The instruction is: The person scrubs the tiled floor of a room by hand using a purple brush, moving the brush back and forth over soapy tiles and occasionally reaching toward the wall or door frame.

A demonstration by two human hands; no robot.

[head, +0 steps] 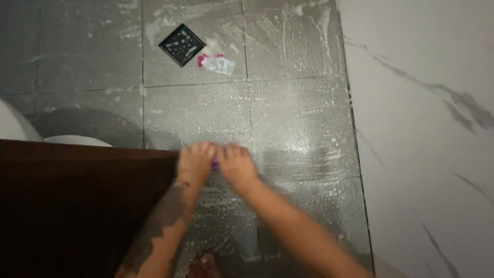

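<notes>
I see both hands, left hand [195,160] and right hand [236,164], fingers clamped on a purple scrubber [215,165] against soapy grey floor tiles [298,118]; black drain [182,45], white marble wall [422,128].

Soapy grey tiled floor [298,118] bears a black drain [181,45] and crumpled wrapper [217,64].

A black square drain [182,45] sits in the wet grey floor [298,113]. A pink and white wrapper [216,63] lies just beside it. A white marble wall [427,128] stands on the right. A dark brown door [67,206] is on the left.
</notes>
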